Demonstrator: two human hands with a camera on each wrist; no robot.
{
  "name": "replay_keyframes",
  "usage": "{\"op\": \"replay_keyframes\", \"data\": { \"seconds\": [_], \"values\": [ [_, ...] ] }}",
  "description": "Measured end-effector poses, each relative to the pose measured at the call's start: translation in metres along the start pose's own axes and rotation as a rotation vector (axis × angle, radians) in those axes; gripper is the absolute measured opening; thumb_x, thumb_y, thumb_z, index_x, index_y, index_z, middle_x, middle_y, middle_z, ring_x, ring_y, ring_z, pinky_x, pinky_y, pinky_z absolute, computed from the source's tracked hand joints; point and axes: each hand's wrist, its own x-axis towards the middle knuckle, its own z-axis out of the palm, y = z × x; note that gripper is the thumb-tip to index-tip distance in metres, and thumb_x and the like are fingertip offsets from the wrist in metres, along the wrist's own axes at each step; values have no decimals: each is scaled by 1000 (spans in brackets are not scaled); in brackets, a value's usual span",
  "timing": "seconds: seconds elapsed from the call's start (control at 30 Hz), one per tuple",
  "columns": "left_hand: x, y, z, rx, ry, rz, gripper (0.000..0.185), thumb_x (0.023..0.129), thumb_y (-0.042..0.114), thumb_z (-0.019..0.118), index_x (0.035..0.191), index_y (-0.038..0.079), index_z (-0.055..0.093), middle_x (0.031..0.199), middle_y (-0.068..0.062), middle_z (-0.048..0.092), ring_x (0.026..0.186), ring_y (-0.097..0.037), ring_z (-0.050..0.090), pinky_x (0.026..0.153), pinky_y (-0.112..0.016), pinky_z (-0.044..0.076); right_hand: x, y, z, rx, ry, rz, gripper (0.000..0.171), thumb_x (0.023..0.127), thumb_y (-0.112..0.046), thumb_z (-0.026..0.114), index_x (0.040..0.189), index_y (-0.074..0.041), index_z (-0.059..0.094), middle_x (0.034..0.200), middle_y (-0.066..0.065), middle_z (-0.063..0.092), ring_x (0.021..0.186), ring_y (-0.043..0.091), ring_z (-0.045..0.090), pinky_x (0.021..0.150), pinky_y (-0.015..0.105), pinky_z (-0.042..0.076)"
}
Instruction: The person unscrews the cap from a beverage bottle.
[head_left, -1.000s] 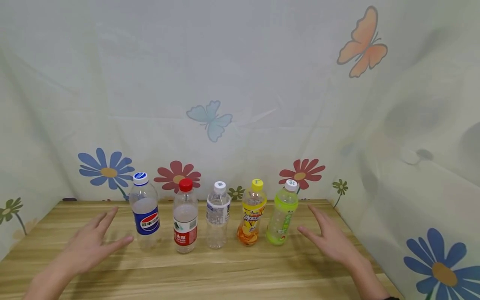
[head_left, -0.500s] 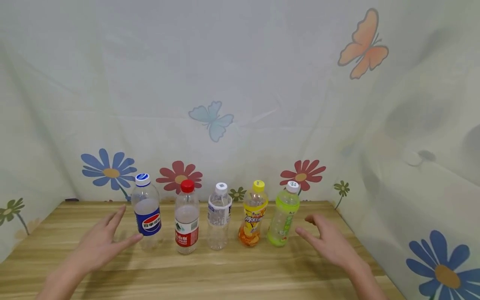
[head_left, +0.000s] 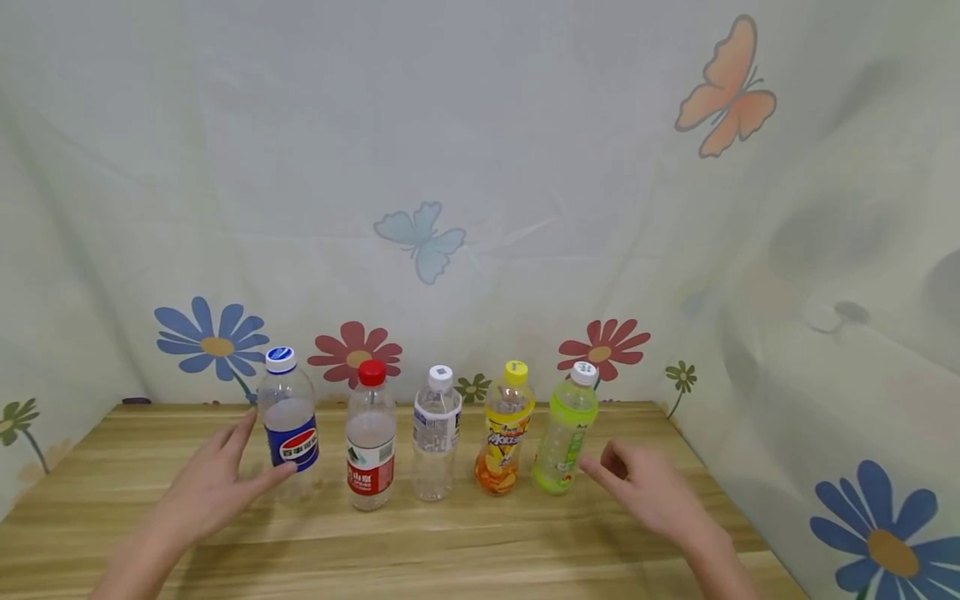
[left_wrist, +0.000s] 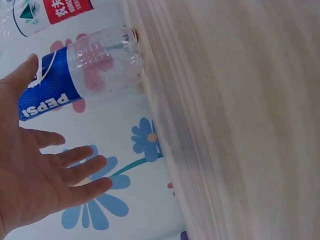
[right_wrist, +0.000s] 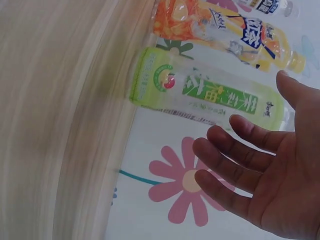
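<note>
Several plastic drink bottles stand upright in a row on the wooden table. At the left end is a Pepsi bottle (head_left: 291,425) with a blue label and a blue-white cap. My left hand (head_left: 213,479) spreads beside it, thumb overlapping the label's lower edge in the head view. In the left wrist view, the fingers (left_wrist: 80,172) are spread with a gap between them and the bottle. A green-labelled bottle (head_left: 564,437) with a white cap ends the row on the right. Close beside it is my right hand (head_left: 648,487), its fingers loosely bent, holding nothing.
Between the end bottles stand a red-capped water bottle (head_left: 371,442), a clear white-capped bottle (head_left: 437,437) and a yellow-capped iced tea bottle (head_left: 504,437). A flowered cloth (head_left: 480,167) hangs behind the table (head_left: 420,558) and along both sides.
My left hand has moved right, up to the Pepsi bottle. My right hand has moved left toward the green-labelled bottle, its fingers bending more. The bottles stay in place.
</note>
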Motion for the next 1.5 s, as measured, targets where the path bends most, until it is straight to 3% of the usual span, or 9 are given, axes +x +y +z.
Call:
{"op": "replay_keyframes", "data": {
  "seconds": [0.13,0.3,0.5,0.77,1.03,1.5],
  "values": [
    [2,2,1,-8,-1,-15,120,88,77,59,159,-8,14,150,-47,22,131,-69,29,94,-81,34,-2,-9,5,12,-23,4,38,98,-52,66,82,-17,62,66,-3,53,62,13,48,53,27,39],
    [4,5,1,-42,-5,-34,123,87,77,60,158,-11,11,150,-49,21,131,-69,29,95,-80,35,-2,-18,10,35,-43,13,38,97,-53,66,84,-18,64,68,-3,55,64,13,50,53,27,40],
    [6,10,2,-96,-13,-57,125,87,75,62,158,-11,6,152,-48,19,134,-68,26,98,-80,33,1,-19,15,62,-77,-53,34,99,-50,65,88,-18,67,72,-7,60,67,14,54,55,28,46],
    [5,16,5,-157,56,-24,121,88,71,66,159,-9,8,147,-43,33,127,-62,42,94,-75,44,0,-29,24,63,-82,-109,35,98,-53,64,90,-20,68,72,-11,60,65,11,54,54,26,47],
    [6,23,4,-209,83,-23,114,89,66,69,159,-4,14,144,-39,40,125,-61,45,93,-74,45,-5,-45,21,66,-84,-194,35,99,-54,62,90,-20,67,73,-13,59,65,9,53,54,26,47],
    [9,32,1,-299,28,-86,115,89,60,73,161,-1,6,151,-39,34,133,-60,39,98,-72,42,-12,-68,24,56,-91,-286,29,100,-53,62,88,-26,64,75,-18,59,67,8,54,58,25,50]
  ]
}}
